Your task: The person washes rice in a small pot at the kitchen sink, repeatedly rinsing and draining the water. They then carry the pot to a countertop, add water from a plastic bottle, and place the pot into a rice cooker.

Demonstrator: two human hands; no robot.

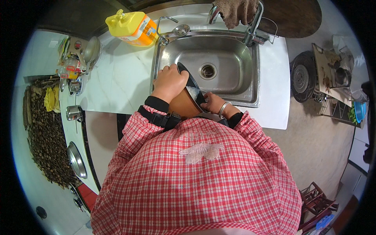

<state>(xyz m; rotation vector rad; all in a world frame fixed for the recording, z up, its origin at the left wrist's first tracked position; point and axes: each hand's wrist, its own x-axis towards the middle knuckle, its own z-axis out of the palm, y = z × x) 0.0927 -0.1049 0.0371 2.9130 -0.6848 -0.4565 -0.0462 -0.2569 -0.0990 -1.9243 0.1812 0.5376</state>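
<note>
A brown pot with a dark inside [185,105] is tilted at the front left of the stainless steel sink [232,61], its mouth turned towards the basin. Something whitish [193,92] shows inside it; I cannot tell whether it is rice or cloudy water. My left hand [171,80] grips the pot's upper rim, fingers over the edge. At the lower rim is my right hand [213,102], with a bracelet at the wrist; its fingertips are partly hidden, so its hold is unclear. The round drain [208,71] lies just beyond the pot.
A yellow jug of orange liquid [133,29] stands at the back left by a small curved spout [164,26] and a metal ladle [181,30]. A brown cloth [236,11] hangs over the faucet [253,32]. On the left counter are a metal cup [74,113] and a steel basin [77,160].
</note>
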